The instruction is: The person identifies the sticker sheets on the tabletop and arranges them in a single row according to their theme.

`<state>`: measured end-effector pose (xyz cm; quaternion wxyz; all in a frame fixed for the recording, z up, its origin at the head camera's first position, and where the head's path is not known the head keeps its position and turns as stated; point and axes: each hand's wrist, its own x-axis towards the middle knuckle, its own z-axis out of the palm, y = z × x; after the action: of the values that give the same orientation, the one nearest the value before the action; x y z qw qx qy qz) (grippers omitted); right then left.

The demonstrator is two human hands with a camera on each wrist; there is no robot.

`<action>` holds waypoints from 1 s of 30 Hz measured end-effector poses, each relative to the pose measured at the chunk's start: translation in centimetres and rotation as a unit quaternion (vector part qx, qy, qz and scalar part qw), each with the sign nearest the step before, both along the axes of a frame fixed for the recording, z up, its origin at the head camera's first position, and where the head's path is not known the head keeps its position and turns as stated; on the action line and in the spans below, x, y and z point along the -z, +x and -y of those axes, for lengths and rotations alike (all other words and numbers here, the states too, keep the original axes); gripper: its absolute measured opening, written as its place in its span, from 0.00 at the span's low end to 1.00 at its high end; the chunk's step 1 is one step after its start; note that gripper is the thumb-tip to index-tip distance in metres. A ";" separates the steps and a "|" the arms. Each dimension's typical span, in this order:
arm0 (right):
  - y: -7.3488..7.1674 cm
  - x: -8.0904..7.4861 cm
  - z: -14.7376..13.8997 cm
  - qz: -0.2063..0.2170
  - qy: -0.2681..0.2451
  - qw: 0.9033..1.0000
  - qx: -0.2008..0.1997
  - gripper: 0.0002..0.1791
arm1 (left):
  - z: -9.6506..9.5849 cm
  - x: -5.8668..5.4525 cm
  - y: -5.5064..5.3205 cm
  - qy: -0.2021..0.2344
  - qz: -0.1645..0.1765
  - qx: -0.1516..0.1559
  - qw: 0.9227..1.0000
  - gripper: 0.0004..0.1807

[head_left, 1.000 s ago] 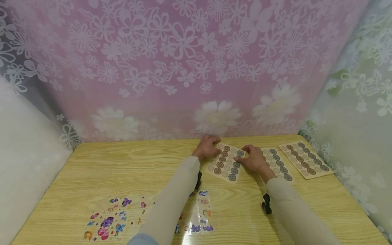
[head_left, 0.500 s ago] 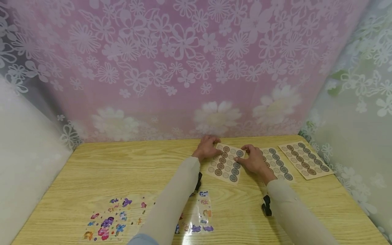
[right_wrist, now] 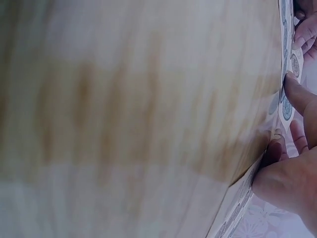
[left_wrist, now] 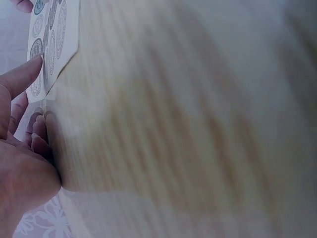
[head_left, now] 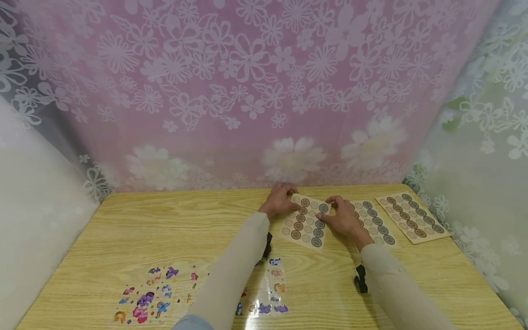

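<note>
A cream sticker sheet (head_left: 310,227) with rows of round brown, grey and pale seals slants between my two hands near the table's back edge. My left hand (head_left: 280,200) pinches its upper left edge; in the left wrist view the thumb (left_wrist: 29,74) lies on the printed face and the fingers sit behind. At the upper right edge my right hand (head_left: 341,216) pinches it too, thumb (right_wrist: 297,96) on the face. Partly covered by the right hand, a second sheet (head_left: 373,219) of the same kind lies to the right. A third matching sheet (head_left: 412,217) lies farther right.
Two clear sheets carry small colourful pony stickers: one (head_left: 145,299) at front left, the other (head_left: 270,293) partly behind the left sleeve. The wood-grain table (head_left: 173,224) ends at a pink flowered curtain (head_left: 222,151). Another flowered curtain (head_left: 486,206) hangs at the right.
The held sheet's near edge has shifted slightly right and toward me. Both hands keep their grip in almost the same place.
</note>
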<state>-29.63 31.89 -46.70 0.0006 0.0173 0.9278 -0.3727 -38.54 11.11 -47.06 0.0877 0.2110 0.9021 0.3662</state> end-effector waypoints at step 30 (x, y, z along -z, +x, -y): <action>0.3 -0.8 0.6 -0.033 -0.066 0.997 -0.040 0.19 | 0.7 -0.3 0.4 0.202 0.105 -0.003 0.974 0.12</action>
<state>-29.36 31.33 -45.94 -0.0138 -0.0322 0.9008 -0.4327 -38.12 10.44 -46.73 0.1366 0.1823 0.7960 0.5608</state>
